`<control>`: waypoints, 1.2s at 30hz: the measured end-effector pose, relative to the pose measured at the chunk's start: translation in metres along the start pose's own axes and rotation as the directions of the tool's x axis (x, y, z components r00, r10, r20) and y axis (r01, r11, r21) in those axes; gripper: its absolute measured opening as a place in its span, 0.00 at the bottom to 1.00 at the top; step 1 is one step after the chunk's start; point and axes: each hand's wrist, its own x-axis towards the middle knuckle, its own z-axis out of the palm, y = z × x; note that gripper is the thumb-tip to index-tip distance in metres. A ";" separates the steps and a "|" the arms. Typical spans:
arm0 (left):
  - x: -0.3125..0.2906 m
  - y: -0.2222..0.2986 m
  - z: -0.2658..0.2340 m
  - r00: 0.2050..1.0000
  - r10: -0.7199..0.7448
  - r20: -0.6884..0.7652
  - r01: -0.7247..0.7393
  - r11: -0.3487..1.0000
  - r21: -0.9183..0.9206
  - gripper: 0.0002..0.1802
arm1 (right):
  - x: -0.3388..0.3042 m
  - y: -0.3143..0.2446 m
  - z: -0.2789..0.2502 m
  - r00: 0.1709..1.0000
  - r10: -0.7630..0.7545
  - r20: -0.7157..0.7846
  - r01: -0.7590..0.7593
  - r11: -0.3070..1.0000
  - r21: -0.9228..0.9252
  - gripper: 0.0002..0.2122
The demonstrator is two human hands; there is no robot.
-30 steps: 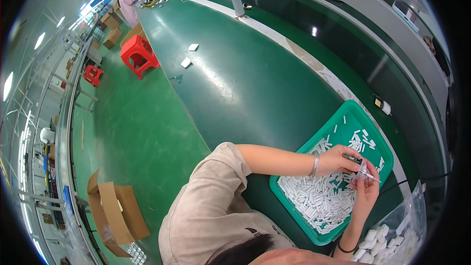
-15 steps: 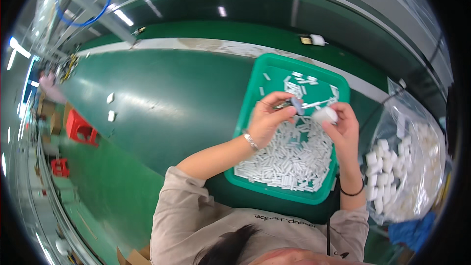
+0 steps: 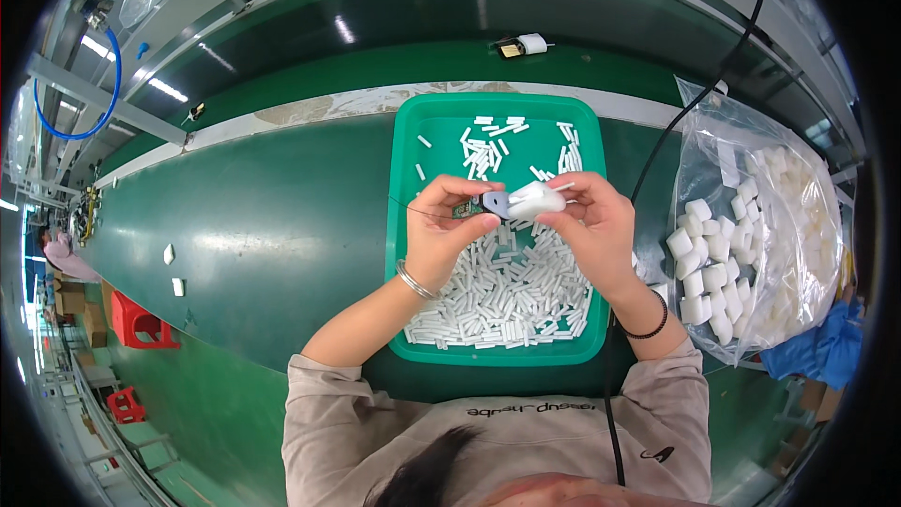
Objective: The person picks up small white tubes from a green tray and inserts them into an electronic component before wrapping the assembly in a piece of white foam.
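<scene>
Over a green plastic tray (image 3: 599, 145), my two hands meet. Fingers of my left hand (image 3: 439, 233) are closed on a small electronic part (image 3: 467, 208), with a green circuit board, a grey end piece and a thin wire trailing left. My right hand (image 3: 601, 230) pinches a white foam block (image 3: 537, 201), pressed against or very near the grey end; a thin white tip pokes out of its far side. Whether the block is seated on the part I cannot tell. Many short white sticks (image 3: 507, 296) fill the tray's near half, with a few scattered at the far end.
To the right, a clear plastic bag (image 3: 798, 263) spills white foam blocks (image 3: 713, 258). Two small white pieces (image 3: 178, 286) lie on the green table (image 3: 282, 216) at left. Beyond the pale strip sits a foam-ended part (image 3: 522, 45). A black cable (image 3: 657, 150) hangs at right.
My hands have come together: the foam block now meets or nearly meets the grey end of the part, where a gap showed before. The whole view has also shifted.
</scene>
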 end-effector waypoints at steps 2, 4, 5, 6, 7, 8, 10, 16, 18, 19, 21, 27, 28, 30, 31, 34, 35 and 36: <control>-0.001 0.000 0.000 1.000 0.008 0.015 -0.008 1.000 0.013 0.16 | -0.002 -0.005 0.002 0.999 0.006 -0.042 -0.008 0.999 -0.044 0.16; -0.002 0.004 0.002 0.999 -0.005 0.035 0.003 0.999 0.037 0.15 | -0.005 -0.014 0.003 0.999 0.015 -0.042 -0.017 0.999 -0.045 0.17; -0.001 0.004 0.001 0.999 -0.005 0.034 0.004 0.999 0.034 0.15 | -0.004 -0.015 0.004 0.998 0.029 -0.050 -0.032 0.998 -0.051 0.18; -0.001 0.005 0.000 0.998 -0.050 0.034 0.049 0.998 0.033 0.15 | -0.003 -0.012 0.005 0.998 0.031 -0.050 -0.034 0.998 -0.053 0.18; 0.000 0.005 -0.001 0.995 -0.096 0.036 0.094 0.995 0.033 0.14 | -0.003 -0.006 0.005 0.993 -0.107 -0.042 0.099 0.984 -0.146 0.19; 0.000 0.005 -0.002 0.995 -0.097 0.033 0.096 0.995 0.031 0.14 | -0.002 0.000 0.005 0.970 -0.240 -0.020 0.229 0.944 -0.236 0.20; 0.000 0.006 -0.003 0.987 -0.158 0.043 0.156 0.987 0.047 0.15 | 0.000 0.009 0.000 0.957 -0.289 0.031 0.287 0.926 -0.246 0.19; -0.003 0.004 0.001 0.981 -0.189 0.034 0.185 0.979 0.087 0.16 | -0.005 0.007 0.009 0.966 -0.260 -0.008 0.256 0.956 -0.144 0.14; -0.002 0.005 0.005 0.985 -0.175 0.005 0.174 0.981 0.080 0.16 | -0.004 0.004 0.007 0.986 -0.166 -0.025 0.161 0.976 -0.147 0.13; -0.002 0.005 0.007 0.987 -0.161 -0.028 0.163 0.984 0.075 0.16 | -0.001 0.003 0.005 0.991 -0.127 -0.043 0.124 0.990 -0.070 0.12; -0.002 0.005 0.005 0.989 -0.142 -0.049 0.146 0.985 0.091 0.16 | 0.004 0.000 0.003 0.995 -0.085 -0.049 0.086 0.996 0.012 0.11; -0.002 0.004 0.006 0.991 -0.124 -0.039 0.129 0.982 0.142 0.15 | 0.002 -0.002 -0.003 0.990 0.138 -0.007 -0.137 0.988 0.066 0.10; -0.002 0.003 0.005 0.991 -0.129 -0.040 0.133 0.983 0.127 0.15 | 0.002 -0.004 0.003 0.992 0.121 -0.043 -0.117 0.989 0.093 0.11; -0.003 0.003 0.003 0.990 -0.134 -0.046 0.139 0.983 0.116 0.15 | 0.002 -0.005 0.008 0.991 0.107 -0.075 -0.097 0.988 0.124 0.12; -0.003 0.003 0.003 0.991 -0.129 -0.040 0.134 0.983 0.129 0.16 | 0.003 -0.005 0.008 0.990 0.109 -0.084 -0.098 0.987 0.129 0.13; 0.003 0.005 0.007 0.991 -0.132 -0.024 0.134 0.983 0.123 0.17 | 0.004 -0.003 0.008 0.990 0.110 -0.089 -0.097 0.985 0.141 0.15; 0.004 0.007 0.007 0.990 -0.141 -0.008 0.141 0.985 0.103 0.18 | 0.004 -0.002 0.008 0.990 0.106 -0.093 -0.092 0.985 0.145 0.15; 0.005 0.009 0.006 0.986 -0.167 0.024 0.164 0.980 0.112 0.17 | 0.003 0.001 0.005 0.992 0.105 -0.065 -0.093 0.982 0.164 0.17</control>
